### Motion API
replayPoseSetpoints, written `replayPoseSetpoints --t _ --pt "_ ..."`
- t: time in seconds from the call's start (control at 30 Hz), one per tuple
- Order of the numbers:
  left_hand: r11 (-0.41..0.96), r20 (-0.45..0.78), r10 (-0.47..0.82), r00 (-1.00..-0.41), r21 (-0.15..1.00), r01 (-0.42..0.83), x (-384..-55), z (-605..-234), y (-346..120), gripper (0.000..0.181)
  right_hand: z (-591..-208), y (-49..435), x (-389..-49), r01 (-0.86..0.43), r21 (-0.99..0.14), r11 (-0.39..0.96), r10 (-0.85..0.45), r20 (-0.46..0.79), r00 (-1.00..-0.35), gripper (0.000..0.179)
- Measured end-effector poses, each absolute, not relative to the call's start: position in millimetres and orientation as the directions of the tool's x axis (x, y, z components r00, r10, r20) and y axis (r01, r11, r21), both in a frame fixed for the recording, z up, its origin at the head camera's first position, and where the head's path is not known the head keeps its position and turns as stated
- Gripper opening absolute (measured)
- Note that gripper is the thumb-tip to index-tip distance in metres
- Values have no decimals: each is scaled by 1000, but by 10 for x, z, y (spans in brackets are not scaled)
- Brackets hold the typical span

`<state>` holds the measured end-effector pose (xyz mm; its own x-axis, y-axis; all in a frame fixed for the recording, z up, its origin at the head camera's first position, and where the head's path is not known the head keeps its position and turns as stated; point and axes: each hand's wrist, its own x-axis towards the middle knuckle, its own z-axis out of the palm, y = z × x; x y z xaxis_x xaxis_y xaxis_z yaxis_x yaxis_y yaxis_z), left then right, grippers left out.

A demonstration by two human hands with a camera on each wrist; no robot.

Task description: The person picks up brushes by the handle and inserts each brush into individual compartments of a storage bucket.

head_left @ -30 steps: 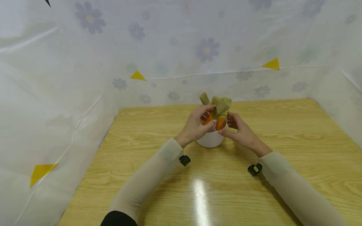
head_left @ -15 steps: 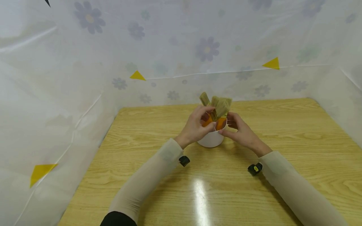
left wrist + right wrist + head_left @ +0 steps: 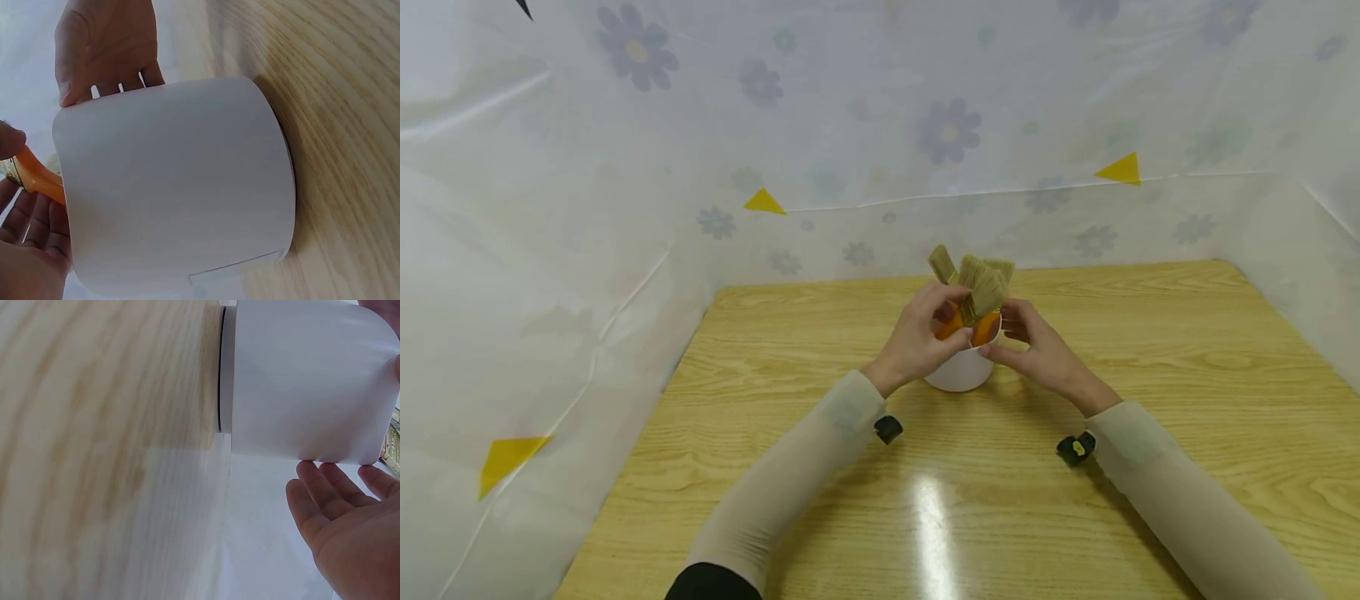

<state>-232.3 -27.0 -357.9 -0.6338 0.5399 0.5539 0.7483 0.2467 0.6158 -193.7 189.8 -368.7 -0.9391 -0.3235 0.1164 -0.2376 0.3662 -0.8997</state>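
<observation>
A white round container stands upright on the table, with several paintbrushes in it, bristles up. My left hand is at the container's left rim and pinches a paintbrush by its orange handle near the metal ferrule, the handle's lower end hidden inside the container. Pale bristles fan out just above the fingers. My right hand holds the container at its right side, the thumb at the near rim. In the right wrist view, the fingertips press against its smooth wall.
The wood-grain table spreads around the container. Behind it hangs a pale flowered sheet with yellow tape pieces, and similar sheeting covers both sides. Another brush leans toward the left at the back of the container.
The front brush's bristles have sunk slightly lower and leftward, closer to the container's rim. My left hand has barely shifted, and the right hand keeps its place on the container.
</observation>
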Motion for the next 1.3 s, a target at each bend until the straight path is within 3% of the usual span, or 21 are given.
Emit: replayPoseSetpoints --t 0.3,0.57,1.3 --pt "260 564 547 -619 588 766 -2312 -3588 -282 46 -3688 1894 -1931 -250 -894 371 -318 130 -939 70" --pt "276 553 555 -621 582 765 -2306 -3616 -293 45 -3990 1986 -2103 -262 -884 386 -314 141 -939 76" --pt "227 596 576 -560 542 809 -2326 -3666 -310 45 -3981 1990 -2100 -238 -885 399 -316 111 -942 81"
